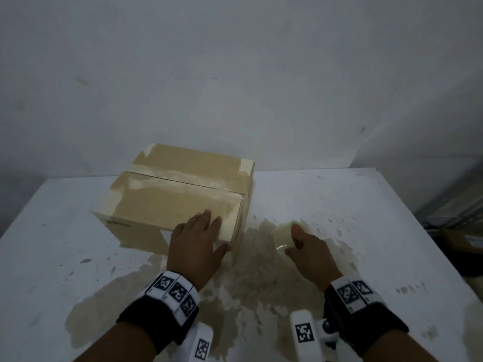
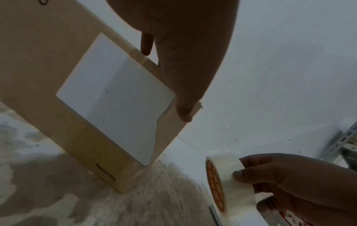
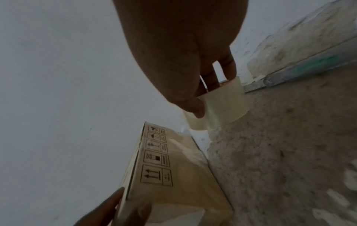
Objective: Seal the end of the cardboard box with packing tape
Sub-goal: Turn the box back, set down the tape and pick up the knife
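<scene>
A tan cardboard box point(image 1: 177, 199) stands on the white table, its top flaps meeting in a seam across the middle. My left hand point(image 1: 214, 228) rests on the box's near right corner, fingers flat on the top and thumb down the corner edge. In the left wrist view the thumb point(image 2: 185, 107) lies along that corner beside a white label point(image 2: 115, 99). Just right of the box, my right hand point(image 1: 292, 239) grips a roll of clear packing tape point(image 1: 283, 237) low over the table. The roll point(image 3: 222, 104) is pinched between thumb and fingers, apart from the box point(image 3: 173, 175).
The white table point(image 1: 78, 231) has a worn, stained patch point(image 1: 261, 270) under and in front of both hands. A plain wall stands close behind the box. Metal shelving point(image 1: 457, 205) rises past the table's right edge.
</scene>
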Tool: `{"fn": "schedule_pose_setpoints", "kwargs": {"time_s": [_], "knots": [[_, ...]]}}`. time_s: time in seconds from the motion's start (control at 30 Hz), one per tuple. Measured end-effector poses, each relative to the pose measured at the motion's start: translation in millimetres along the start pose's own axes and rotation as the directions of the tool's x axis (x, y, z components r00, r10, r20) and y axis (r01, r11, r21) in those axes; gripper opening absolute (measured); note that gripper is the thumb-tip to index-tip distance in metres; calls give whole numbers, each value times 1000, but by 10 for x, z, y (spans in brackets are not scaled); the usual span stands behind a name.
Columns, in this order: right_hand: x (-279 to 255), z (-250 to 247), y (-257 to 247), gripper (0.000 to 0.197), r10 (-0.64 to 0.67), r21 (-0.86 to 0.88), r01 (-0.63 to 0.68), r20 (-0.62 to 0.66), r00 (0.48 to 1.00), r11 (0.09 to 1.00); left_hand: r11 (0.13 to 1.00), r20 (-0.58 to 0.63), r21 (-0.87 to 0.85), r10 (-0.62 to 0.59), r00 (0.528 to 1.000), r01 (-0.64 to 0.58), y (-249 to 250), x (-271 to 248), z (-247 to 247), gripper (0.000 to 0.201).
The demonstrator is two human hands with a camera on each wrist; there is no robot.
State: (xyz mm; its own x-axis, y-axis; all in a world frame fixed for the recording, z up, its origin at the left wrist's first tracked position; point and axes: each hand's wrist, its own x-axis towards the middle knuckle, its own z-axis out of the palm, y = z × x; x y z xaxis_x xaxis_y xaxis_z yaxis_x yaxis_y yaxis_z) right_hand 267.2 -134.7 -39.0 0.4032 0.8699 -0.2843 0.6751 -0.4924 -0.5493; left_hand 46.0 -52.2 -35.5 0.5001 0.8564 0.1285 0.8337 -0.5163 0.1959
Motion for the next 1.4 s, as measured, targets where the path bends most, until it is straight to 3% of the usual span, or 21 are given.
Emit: {"fn": "schedule_pose_setpoints", "kwargs": {"time_s": [0.17, 0.33, 0.7, 1.4], "knots": [[116, 15, 35, 56, -15, 20, 16, -20, 1000, 1000, 994, -73, -104, 8, 997, -16, -50, 155, 58, 62], [203, 79, 117, 59, -74, 80, 78, -51, 996, 994, 969, -173, -173, -205, 964, 175, -376, -37, 68, 64], [392, 281, 177, 56, -118, 47, 115, 67, 991, 992, 899, -127, -295, -373, 919, 324, -375, 107, 102, 59], [503, 125, 155, 46, -101, 12, 101, -40, 994, 995, 833, -130, -374, -483, 866, 408, -284, 642, 76, 56]]}}
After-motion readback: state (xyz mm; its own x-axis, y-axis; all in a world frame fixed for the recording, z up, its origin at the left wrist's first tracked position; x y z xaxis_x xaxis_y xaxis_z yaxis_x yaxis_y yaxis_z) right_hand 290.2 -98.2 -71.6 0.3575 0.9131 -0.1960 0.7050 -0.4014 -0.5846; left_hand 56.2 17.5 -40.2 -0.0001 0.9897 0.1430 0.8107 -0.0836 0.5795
